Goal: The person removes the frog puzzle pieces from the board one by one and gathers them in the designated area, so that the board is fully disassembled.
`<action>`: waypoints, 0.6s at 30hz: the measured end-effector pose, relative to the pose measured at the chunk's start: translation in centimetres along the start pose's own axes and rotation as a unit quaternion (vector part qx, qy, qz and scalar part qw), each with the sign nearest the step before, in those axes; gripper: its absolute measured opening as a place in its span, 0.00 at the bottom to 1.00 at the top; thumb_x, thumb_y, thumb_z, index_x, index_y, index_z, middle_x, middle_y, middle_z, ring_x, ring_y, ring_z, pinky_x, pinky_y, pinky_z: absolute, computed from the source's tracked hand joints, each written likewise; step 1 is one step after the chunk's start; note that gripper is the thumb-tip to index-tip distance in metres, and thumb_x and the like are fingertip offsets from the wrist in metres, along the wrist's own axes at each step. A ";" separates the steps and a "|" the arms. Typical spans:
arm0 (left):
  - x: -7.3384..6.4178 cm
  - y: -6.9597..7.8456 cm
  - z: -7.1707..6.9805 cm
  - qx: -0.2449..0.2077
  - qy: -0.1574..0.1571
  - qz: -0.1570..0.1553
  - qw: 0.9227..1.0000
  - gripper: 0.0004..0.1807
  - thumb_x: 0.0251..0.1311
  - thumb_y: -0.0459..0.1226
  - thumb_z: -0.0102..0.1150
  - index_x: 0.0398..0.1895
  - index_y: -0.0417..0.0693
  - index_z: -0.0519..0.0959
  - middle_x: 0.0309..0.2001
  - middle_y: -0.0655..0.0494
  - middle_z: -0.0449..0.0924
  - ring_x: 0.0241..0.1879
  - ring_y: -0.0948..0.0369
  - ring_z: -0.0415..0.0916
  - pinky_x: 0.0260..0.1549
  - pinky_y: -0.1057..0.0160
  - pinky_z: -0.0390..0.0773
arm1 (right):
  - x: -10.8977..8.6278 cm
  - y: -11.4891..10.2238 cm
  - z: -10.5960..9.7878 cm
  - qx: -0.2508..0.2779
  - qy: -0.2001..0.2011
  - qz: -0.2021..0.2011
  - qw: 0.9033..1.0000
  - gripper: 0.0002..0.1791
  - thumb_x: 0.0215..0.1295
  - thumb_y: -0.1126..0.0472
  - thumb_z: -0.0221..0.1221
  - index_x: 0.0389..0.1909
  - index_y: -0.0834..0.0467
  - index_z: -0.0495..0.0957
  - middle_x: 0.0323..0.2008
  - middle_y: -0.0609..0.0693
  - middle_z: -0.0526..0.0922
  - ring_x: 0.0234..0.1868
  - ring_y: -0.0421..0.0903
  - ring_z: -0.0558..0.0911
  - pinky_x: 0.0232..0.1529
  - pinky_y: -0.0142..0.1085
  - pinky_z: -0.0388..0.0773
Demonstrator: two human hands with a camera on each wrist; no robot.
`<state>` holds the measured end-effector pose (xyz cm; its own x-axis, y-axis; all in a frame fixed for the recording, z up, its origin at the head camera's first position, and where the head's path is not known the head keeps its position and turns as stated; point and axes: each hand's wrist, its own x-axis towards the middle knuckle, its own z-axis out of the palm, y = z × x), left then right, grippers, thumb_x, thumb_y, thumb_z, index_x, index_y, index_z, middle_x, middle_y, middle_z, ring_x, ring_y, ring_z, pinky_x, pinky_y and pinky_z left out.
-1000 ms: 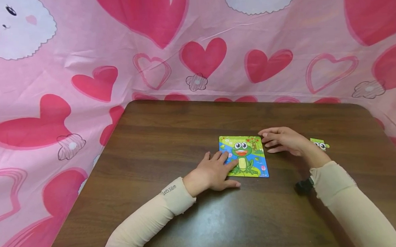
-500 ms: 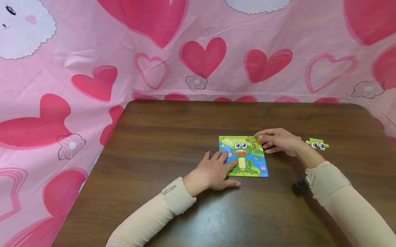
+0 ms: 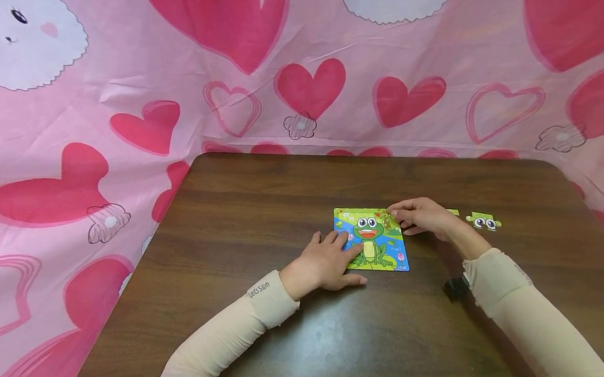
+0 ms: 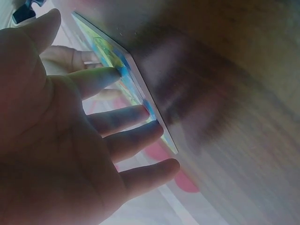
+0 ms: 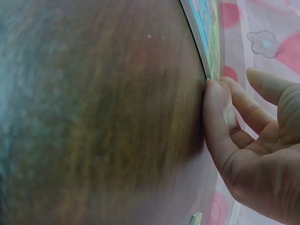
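A square frog jigsaw puzzle [image 3: 370, 242] in green and blue lies flat on the brown table in the head view. My left hand [image 3: 328, 262] rests on its left side with the fingers spread, hiding part of the frog's edge. In the left wrist view those fingers [image 4: 126, 117] reach over the puzzle's rim. At the puzzle's upper right edge, my right hand [image 3: 425, 215] touches with its fingertips. The right wrist view shows these fingertips [image 5: 214, 91] against the puzzle's corner, slightly bent, with the thumb held apart.
Right of my right hand lies a loose jigsaw piece [image 3: 484, 222] with two cartoon eyes. Another green piece [image 3: 454, 211] is partly hidden behind that hand. A black device [image 3: 456, 288] sits at the right wrist. Pink heart-printed cloth [image 3: 311, 90] hangs behind the table [image 3: 261, 197].
My right hand has shifted a little left, onto the puzzle's upper right edge, uncovering more of the loose pieces. My left hand stays in place.
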<state>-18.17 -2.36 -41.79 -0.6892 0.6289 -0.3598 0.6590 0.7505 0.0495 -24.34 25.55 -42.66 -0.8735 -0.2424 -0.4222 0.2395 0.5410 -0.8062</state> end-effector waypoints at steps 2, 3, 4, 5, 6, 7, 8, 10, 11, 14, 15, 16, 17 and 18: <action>0.0 0.0 0.0 -0.002 -0.001 0.000 1.000 0.43 0.66 0.72 0.41 0.81 0.71 0.53 0.81 0.52 0.51 0.80 0.51 0.50 0.75 0.39 0.54 | 0.0 -0.1 0.1 -0.007 -0.004 0.000 1.000 0.29 0.79 0.50 0.52 0.71 0.63 0.69 0.58 0.61 0.78 0.49 0.47 0.79 0.47 0.37 0.85; 0.0 -0.1 0.0 -0.002 -0.001 -0.001 1.000 0.43 0.66 0.72 0.41 0.81 0.71 0.53 0.81 0.52 0.50 0.80 0.51 0.50 0.75 0.39 0.54 | 0.0 -0.2 0.1 -0.012 -0.009 -0.002 1.000 0.29 0.79 0.49 0.52 0.72 0.63 0.69 0.60 0.62 0.77 0.50 0.48 0.79 0.47 0.37 0.85; 0.0 0.0 0.0 -0.002 -0.001 -0.001 1.000 0.43 0.66 0.72 0.41 0.81 0.71 0.53 0.81 0.52 0.50 0.80 0.51 0.50 0.75 0.39 0.54 | 0.0 -0.2 0.0 -0.016 -0.014 -0.001 1.000 0.30 0.79 0.49 0.52 0.72 0.63 0.68 0.62 0.63 0.76 0.51 0.48 0.80 0.48 0.38 0.85; 0.0 0.0 0.0 -0.001 -0.001 -0.001 1.000 0.42 0.66 0.72 0.41 0.81 0.71 0.53 0.81 0.52 0.51 0.80 0.52 0.50 0.75 0.39 0.54 | 0.0 -0.2 -0.1 -0.022 -0.020 -0.003 1.000 0.30 0.79 0.49 0.52 0.72 0.63 0.68 0.64 0.64 0.75 0.53 0.49 0.79 0.50 0.38 0.85; 0.0 0.0 0.0 0.000 0.000 -0.001 1.000 0.42 0.66 0.72 0.41 0.81 0.71 0.53 0.81 0.53 0.51 0.80 0.52 0.51 0.75 0.39 0.55 | -0.1 -0.2 -0.1 -0.025 -0.026 -0.004 0.999 0.30 0.79 0.49 0.52 0.73 0.63 0.68 0.66 0.65 0.74 0.55 0.50 0.79 0.51 0.39 0.85; 0.1 0.0 0.0 0.003 0.000 -0.002 1.000 0.42 0.66 0.72 0.40 0.81 0.72 0.53 0.80 0.53 0.52 0.80 0.52 0.51 0.75 0.39 0.55 | -0.1 -0.3 -0.2 -0.030 -0.032 -0.006 0.999 0.30 0.79 0.49 0.52 0.73 0.63 0.67 0.68 0.65 0.73 0.56 0.51 0.79 0.52 0.40 0.85; 0.1 0.1 0.0 0.003 0.001 -0.002 1.000 0.42 0.66 0.72 0.40 0.81 0.72 0.53 0.80 0.53 0.52 0.80 0.52 0.51 0.75 0.39 0.56 | -0.2 -0.3 -0.3 -0.034 -0.038 -0.006 0.999 0.30 0.79 0.49 0.52 0.73 0.62 0.67 0.69 0.66 0.71 0.57 0.52 0.79 0.53 0.41 0.84; 0.1 0.1 0.0 0.006 0.003 -0.002 1.000 0.42 0.66 0.72 0.40 0.80 0.72 0.54 0.80 0.53 0.53 0.79 0.52 0.52 0.74 0.39 0.57 | -0.2 -0.3 -0.5 -0.039 -0.046 -0.006 0.998 0.31 0.79 0.48 0.52 0.74 0.62 0.66 0.71 0.66 0.70 0.58 0.53 0.79 0.54 0.42 0.84; 0.2 0.2 0.0 0.007 0.004 -0.002 1.000 0.42 0.66 0.72 0.40 0.80 0.72 0.54 0.80 0.53 0.54 0.79 0.52 0.53 0.74 0.39 0.57 | -0.3 -0.4 -0.5 -0.042 -0.049 -0.007 0.998 0.31 0.79 0.48 0.52 0.74 0.62 0.66 0.71 0.66 0.69 0.59 0.53 0.78 0.54 0.42 0.84; 0.2 0.2 -0.2 0.005 0.000 -0.004 1.000 0.42 0.66 0.72 0.41 0.81 0.71 0.54 0.80 0.52 0.53 0.79 0.51 0.52 0.74 0.39 0.57 | -0.2 -0.6 -0.6 -0.054 -0.055 -0.008 0.997 0.32 0.79 0.47 0.52 0.74 0.61 0.66 0.72 0.66 0.68 0.59 0.54 0.78 0.54 0.43 0.84; 0.2 0.3 -0.3 0.004 -0.002 -0.004 1.000 0.42 0.66 0.72 0.41 0.81 0.71 0.54 0.80 0.52 0.53 0.79 0.51 0.52 0.74 0.39 0.57 | -0.2 -0.7 -0.6 -0.057 -0.058 -0.008 0.997 0.32 0.78 0.47 0.52 0.74 0.62 0.66 0.71 0.66 0.69 0.59 0.54 0.77 0.54 0.43 0.84; 0.2 0.3 -0.3 0.002 -0.004 -0.005 1.000 0.42 0.66 0.72 0.41 0.81 0.71 0.54 0.80 0.52 0.53 0.79 0.51 0.52 0.74 0.39 0.58 | -0.2 -0.8 -0.6 -0.061 -0.061 -0.008 0.996 0.32 0.78 0.47 0.52 0.74 0.61 0.66 0.71 0.66 0.69 0.59 0.54 0.77 0.54 0.43 0.84; 0.2 0.3 -0.4 0.000 -0.006 -0.006 1.000 0.43 0.66 0.72 0.41 0.81 0.70 0.54 0.80 0.51 0.53 0.79 0.51 0.52 0.74 0.39 0.58 | -0.2 -0.9 -0.6 -0.067 -0.064 -0.008 0.996 0.31 0.78 0.48 0.52 0.74 0.61 0.66 0.71 0.66 0.69 0.59 0.54 0.77 0.54 0.43 0.84; 0.2 0.3 -0.4 -0.001 -0.007 -0.007 1.000 0.43 0.66 0.72 0.41 0.81 0.70 0.54 0.80 0.51 0.53 0.79 0.51 0.53 0.74 0.39 0.58 | -0.1 -1.0 -0.5 -0.072 -0.066 -0.009 0.995 0.31 0.78 0.48 0.52 0.74 0.61 0.66 0.70 0.66 0.69 0.58 0.54 0.77 0.54 0.43 0.84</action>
<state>-18.22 -1.92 -41.48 -0.6941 0.6153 -0.3735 0.6488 0.7596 0.0455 -24.73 25.45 -41.59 -0.8113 -0.3516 -0.4670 0.1534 0.6428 -0.7505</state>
